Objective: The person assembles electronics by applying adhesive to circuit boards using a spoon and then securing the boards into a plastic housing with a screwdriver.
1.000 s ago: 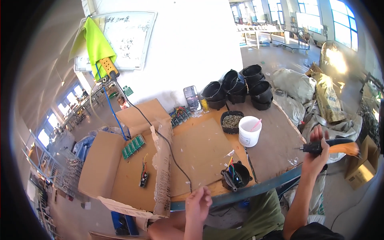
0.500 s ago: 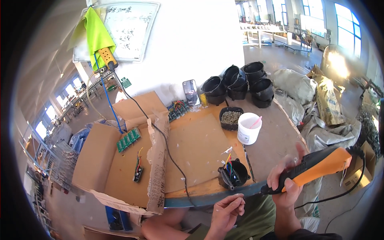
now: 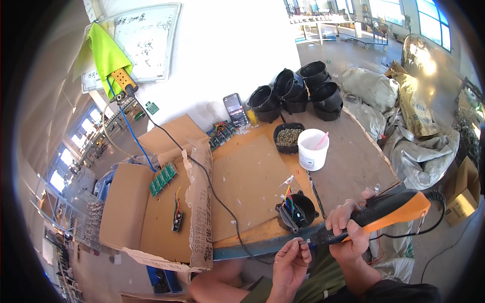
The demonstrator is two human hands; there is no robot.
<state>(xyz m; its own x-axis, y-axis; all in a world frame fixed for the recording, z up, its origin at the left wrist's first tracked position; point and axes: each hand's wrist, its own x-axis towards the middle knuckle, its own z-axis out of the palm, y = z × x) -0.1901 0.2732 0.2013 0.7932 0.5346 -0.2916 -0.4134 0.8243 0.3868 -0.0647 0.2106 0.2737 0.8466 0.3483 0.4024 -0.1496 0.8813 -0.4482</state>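
Observation:
My right hand is wrapped round the body of an orange and black electric screwdriver, whose nose points left. At the tip of that tool, my left hand is closed in a pinch; whatever is between the fingertips is too small to make out. Just beyond the fingers, near the table's front edge, sits a round black plastic housing with its open side up. A wired circuit board with red, yellow and blue leads stands inside it, at its left.
A cardboard box on the left holds a green circuit board panel and a small wired board. Farther back are a white tub, a black tray of small metal parts, stacked black housings and a phone. A black cable crosses the table.
My right hand has brought the screwdriver left and down, so its tip now meets my left fingertips. The whole view has shifted slightly.

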